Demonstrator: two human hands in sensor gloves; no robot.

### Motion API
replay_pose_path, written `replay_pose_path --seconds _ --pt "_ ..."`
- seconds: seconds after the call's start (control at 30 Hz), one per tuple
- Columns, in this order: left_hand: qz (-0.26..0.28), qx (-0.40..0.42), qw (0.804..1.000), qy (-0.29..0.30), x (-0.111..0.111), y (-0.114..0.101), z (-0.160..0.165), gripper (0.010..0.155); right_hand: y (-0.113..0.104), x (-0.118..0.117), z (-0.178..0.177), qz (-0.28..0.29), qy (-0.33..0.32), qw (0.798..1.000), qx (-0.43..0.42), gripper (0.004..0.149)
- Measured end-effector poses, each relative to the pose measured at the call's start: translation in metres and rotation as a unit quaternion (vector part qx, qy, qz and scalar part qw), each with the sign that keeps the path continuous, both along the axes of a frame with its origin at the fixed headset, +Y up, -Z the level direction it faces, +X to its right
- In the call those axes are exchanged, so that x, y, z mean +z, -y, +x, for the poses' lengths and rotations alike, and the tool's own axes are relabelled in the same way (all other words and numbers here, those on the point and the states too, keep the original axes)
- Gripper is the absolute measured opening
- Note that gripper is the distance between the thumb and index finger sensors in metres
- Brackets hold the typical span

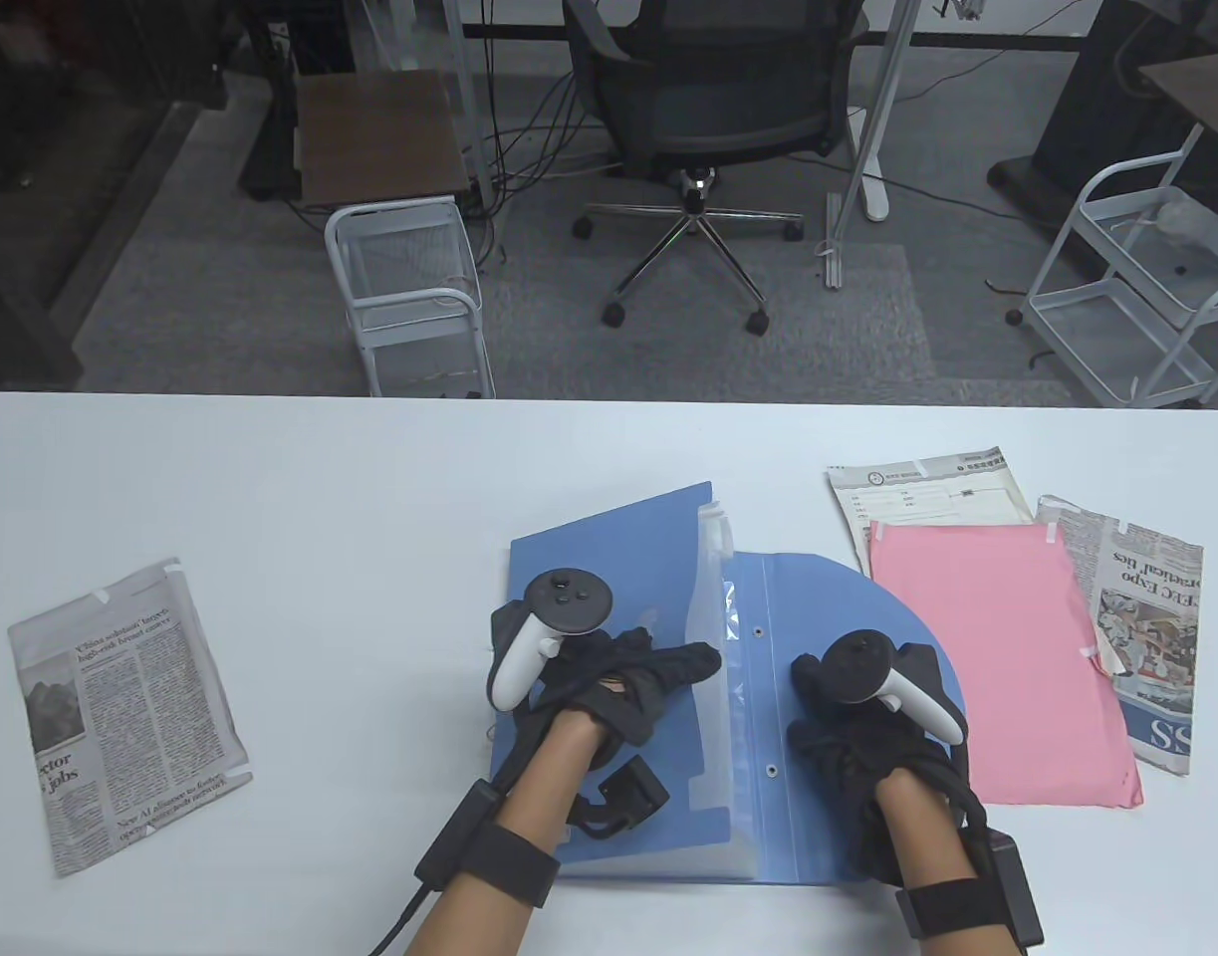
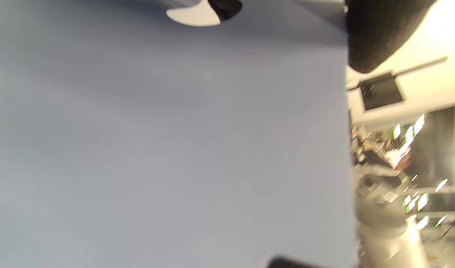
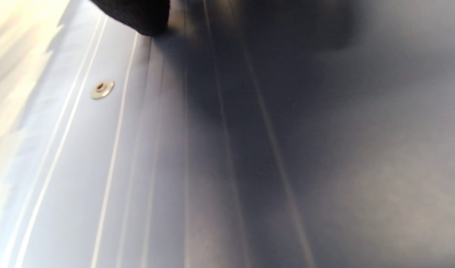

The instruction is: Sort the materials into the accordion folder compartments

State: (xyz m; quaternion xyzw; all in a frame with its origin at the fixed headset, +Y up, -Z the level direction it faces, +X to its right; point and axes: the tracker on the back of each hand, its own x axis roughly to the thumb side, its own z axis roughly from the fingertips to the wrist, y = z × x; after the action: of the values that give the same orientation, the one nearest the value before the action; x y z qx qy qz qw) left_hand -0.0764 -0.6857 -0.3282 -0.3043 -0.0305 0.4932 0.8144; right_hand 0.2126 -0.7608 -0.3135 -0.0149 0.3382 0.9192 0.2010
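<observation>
The blue accordion folder (image 1: 609, 548) lies open at the table's middle front. Its translucent pockets (image 1: 713, 597) fan out between the front panel and the opened flap (image 1: 848, 607). My left hand (image 1: 668, 667) lies on the front panel, fingers stretched right to the panel's edge by the pockets. The panel fills the blurred left wrist view (image 2: 175, 149), with a fingertip (image 2: 376, 33) past its edge. My right hand (image 1: 833, 742) rests on the flap; in the right wrist view a fingertip (image 3: 138, 13) touches the flap (image 3: 287, 149). Neither hand holds a sheet.
A pink sheet (image 1: 997, 657) lies right of the folder, over a printed form (image 1: 927, 498) and beside a newspaper piece (image 1: 1151, 637). Another newspaper piece (image 1: 121, 717) lies at the front left. Beyond the table's far edge stand an office chair (image 1: 708, 110) and wire carts (image 1: 409, 289).
</observation>
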Motion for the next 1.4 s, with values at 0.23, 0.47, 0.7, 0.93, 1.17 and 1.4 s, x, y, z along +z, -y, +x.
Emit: replay_pose_path --seconds 0.23,0.47,0.7,0.93,1.17,1.4 --pt "0.032 0.118 0.99 -0.074 0.007 -0.014 -0.057 0.068 0.0 0.0 0.0 -0.001 0.002 1.0 -0.001 0.068" --pt "0.015 0.276 0.953 -0.122 0.013 -0.003 -0.124 0.066 0.0 0.0 -0.001 -0.002 0.003 1.0 -0.002 0.068" --pt "0.021 0.356 0.918 -0.17 0.016 0.02 -0.166 0.064 0.0 0.0 0.0 -0.001 0.004 1.0 -0.003 0.068" --pt "0.018 0.405 0.898 -0.173 0.016 0.038 -0.184 0.065 0.0 -0.001 0.0 0.004 0.004 1.0 0.002 0.068" --pt "0.027 0.403 0.901 -0.156 0.014 0.036 -0.179 0.065 -0.004 0.0 0.002 0.027 -0.003 1.0 0.015 0.068" --pt "0.035 0.413 0.9 -0.134 0.012 0.036 -0.172 0.064 -0.013 0.0 0.005 0.032 0.009 0.999 0.006 0.066"
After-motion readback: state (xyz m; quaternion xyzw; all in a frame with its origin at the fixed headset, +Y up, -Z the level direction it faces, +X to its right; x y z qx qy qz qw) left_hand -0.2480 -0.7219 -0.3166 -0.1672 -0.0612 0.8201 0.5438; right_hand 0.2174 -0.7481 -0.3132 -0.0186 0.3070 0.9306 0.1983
